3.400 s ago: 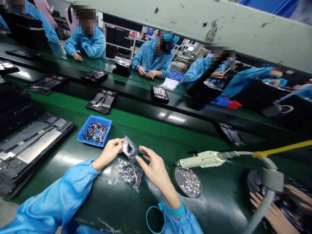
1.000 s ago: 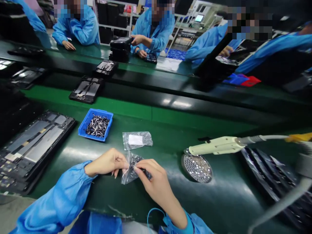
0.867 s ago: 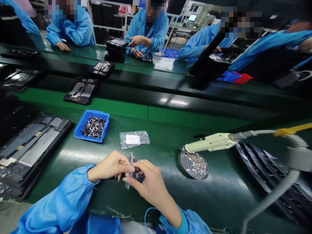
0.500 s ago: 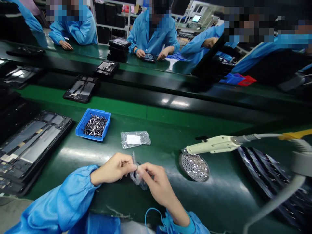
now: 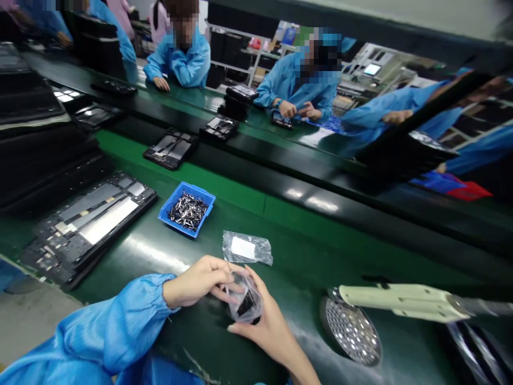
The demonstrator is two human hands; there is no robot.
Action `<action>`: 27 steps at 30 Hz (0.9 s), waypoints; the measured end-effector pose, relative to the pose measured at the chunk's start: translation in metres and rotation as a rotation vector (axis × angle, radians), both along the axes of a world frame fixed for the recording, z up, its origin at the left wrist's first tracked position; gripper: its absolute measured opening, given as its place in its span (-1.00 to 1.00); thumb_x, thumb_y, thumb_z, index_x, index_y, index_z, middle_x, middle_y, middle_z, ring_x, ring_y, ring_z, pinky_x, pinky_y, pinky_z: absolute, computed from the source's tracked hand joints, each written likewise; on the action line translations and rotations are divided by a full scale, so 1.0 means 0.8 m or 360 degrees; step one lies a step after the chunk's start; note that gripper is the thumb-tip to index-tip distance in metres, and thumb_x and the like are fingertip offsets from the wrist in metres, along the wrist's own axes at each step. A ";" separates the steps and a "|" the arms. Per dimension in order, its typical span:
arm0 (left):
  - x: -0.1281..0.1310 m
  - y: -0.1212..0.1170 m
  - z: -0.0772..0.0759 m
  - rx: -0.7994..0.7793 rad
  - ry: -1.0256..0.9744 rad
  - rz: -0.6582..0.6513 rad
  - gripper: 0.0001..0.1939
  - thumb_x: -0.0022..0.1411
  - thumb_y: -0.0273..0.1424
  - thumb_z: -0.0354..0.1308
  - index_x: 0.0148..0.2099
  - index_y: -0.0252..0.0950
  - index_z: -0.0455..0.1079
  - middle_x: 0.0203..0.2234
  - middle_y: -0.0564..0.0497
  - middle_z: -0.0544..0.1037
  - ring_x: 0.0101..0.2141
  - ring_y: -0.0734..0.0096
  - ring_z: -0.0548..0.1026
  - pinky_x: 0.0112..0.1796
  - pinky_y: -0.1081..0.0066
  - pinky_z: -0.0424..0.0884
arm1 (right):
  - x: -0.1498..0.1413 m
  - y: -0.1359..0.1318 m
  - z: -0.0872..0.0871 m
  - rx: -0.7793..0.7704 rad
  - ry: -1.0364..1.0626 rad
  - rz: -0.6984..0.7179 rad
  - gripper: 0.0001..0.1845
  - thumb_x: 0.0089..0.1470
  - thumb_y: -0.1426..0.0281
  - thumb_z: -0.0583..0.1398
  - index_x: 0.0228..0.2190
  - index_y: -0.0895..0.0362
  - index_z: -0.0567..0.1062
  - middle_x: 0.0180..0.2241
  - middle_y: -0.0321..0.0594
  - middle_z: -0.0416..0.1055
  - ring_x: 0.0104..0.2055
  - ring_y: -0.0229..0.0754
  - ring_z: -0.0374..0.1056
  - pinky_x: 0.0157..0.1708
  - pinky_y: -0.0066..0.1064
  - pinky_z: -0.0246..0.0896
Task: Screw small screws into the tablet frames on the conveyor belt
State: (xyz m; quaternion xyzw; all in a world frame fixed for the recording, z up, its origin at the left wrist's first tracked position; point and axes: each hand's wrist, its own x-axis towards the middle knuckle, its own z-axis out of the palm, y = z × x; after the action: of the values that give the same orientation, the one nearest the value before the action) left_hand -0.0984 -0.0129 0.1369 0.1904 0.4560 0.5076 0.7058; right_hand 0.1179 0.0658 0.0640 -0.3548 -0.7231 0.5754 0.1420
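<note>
A clear bag (image 5: 245, 302), dark inside, is being held over the green tabletop (image 5: 294, 267) near its front edge. The right hand (image 5: 269, 322) is gripping its side; the left hand (image 5: 204, 282) is touching its mouth, whether pinching I cannot tell. A labelled bag (image 5: 260, 251) is lying just beyond; a blue bin (image 5: 176, 228) of small metal pieces (image 5: 187, 211) is sitting toward the back edge.

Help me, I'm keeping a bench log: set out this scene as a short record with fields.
Left hand: touching the clear bag
Right hand: cupped around the same bag
Bag contents: something dark, not identifiable
Beyond hands: labelled plastic packet on the green table
Left side: blue tray of small parts
Right side: pale tool, tip end at a round metal dish
</note>
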 end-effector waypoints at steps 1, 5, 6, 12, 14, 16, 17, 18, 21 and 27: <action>-0.002 0.000 0.002 0.0020 -0.0061 0.0038 -0.60 -0.09 -0.24 0.44 -0.54 -0.37 0.30 0.04 -0.28 0.59 -0.08 0.02 0.65 -0.17 0.24 0.63 | -0.004 0.001 -0.005 -0.0108 0.0060 0.0003 0.24 -0.32 0.15 0.59 0.34 0.00 0.24 0.33 0.08 0.31 0.37 0.27 0.28 0.34 0.16 0.19; -0.031 0.008 0.005 0.0132 -0.0144 0.0293 -0.58 -0.09 -0.23 0.47 -0.51 -0.35 0.31 -0.13 -0.24 0.64 -0.15 0.11 0.66 -0.22 0.31 0.64 | -0.036 0.016 0.013 -0.0665 0.0524 -0.0086 0.08 -0.25 0.13 0.58 0.26 -0.07 0.32 0.18 -0.04 0.50 0.17 0.13 0.50 0.12 -0.06 0.48; -0.044 0.012 0.004 0.0181 -0.0115 0.0359 -0.59 -0.09 -0.22 0.47 -0.50 -0.35 0.32 -0.14 -0.22 0.65 -0.17 0.15 0.66 -0.23 0.32 0.64 | -0.047 0.022 0.024 -0.0788 0.0597 -0.0140 0.06 -0.26 0.11 0.58 0.25 -0.07 0.35 0.13 -0.07 0.54 0.06 0.08 0.55 0.00 -0.14 0.54; -0.133 0.035 -0.011 0.0443 0.0959 0.0474 -0.75 0.11 -0.30 0.25 -0.51 -0.33 0.37 -0.35 -0.06 0.63 -0.29 0.30 0.60 -0.18 0.30 0.60 | -0.133 0.084 0.081 -0.0673 0.0728 -0.0712 -0.22 -0.19 -0.09 0.49 0.00 0.03 0.59 -0.18 -0.20 0.64 -0.35 -0.19 0.54 -0.45 -0.40 0.50; -0.154 0.038 -0.019 0.0488 0.1462 0.0536 -0.81 0.15 -0.40 0.22 -0.50 -0.32 0.42 -0.39 -0.04 0.63 -0.28 0.28 0.58 -0.10 0.26 0.56 | -0.162 0.106 0.090 -0.0376 0.0678 -0.0727 -0.28 -0.27 -0.07 0.52 -0.13 0.09 0.64 -0.34 -0.23 0.62 -0.44 -0.24 0.47 -0.51 -0.44 0.43; -0.168 0.039 -0.029 0.0512 0.1991 0.0595 -0.84 0.18 -0.47 0.22 -0.47 -0.30 0.49 -0.25 -0.06 0.67 -0.18 0.20 0.57 0.02 0.18 0.50 | -0.189 0.125 0.097 -0.0057 0.0574 -0.0600 -0.32 -0.33 -0.07 0.53 -0.26 0.15 0.67 -0.49 -0.24 0.56 -0.53 -0.25 0.38 -0.53 -0.41 0.38; -0.173 0.038 -0.035 0.0510 0.2254 0.0602 -0.83 0.21 -0.49 0.22 -0.44 -0.29 0.53 -0.15 -0.08 0.68 -0.09 0.14 0.56 0.07 0.12 0.47 | -0.202 0.132 0.100 0.0064 0.0521 -0.0509 -0.33 -0.33 -0.09 0.51 -0.31 0.18 0.67 -0.54 -0.23 0.54 -0.54 -0.24 0.36 -0.51 -0.38 0.38; -0.178 0.037 -0.042 0.0497 0.2461 0.0596 -0.83 0.25 -0.48 0.22 -0.40 -0.27 0.57 -0.06 -0.10 0.67 0.00 0.07 0.53 0.12 0.05 0.45 | -0.214 0.137 0.103 0.0150 0.0477 -0.0419 -0.33 -0.31 -0.12 0.49 -0.35 0.19 0.67 -0.55 -0.21 0.54 -0.54 -0.23 0.36 -0.48 -0.34 0.40; -0.187 0.033 -0.062 0.0436 0.2692 0.0596 -0.86 0.32 -0.41 0.25 -0.23 -0.25 0.65 0.13 -0.14 0.58 0.22 -0.12 0.37 0.21 -0.12 0.37 | -0.245 0.145 0.111 0.0250 0.0404 -0.0259 -0.36 -0.26 -0.13 0.46 -0.38 0.20 0.69 -0.52 -0.14 0.58 -0.50 -0.15 0.42 -0.41 -0.27 0.43; -0.197 0.030 -0.091 0.0398 0.2704 0.0535 -0.80 0.35 -0.44 0.21 -0.07 -0.30 0.65 0.20 -0.18 0.51 0.25 -0.10 0.34 0.30 -0.08 0.33 | -0.276 0.148 0.124 0.0621 0.0149 -0.0039 -0.38 -0.08 -0.18 0.32 -0.42 0.16 0.69 -0.45 -0.07 0.63 -0.44 -0.09 0.47 -0.35 -0.28 0.38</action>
State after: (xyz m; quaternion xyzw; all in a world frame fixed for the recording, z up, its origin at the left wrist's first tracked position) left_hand -0.2558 0.0112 0.0642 0.5106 0.7906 0.3376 0.0169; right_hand -0.1031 0.1844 0.1634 -0.3022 -0.8090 0.4385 0.2487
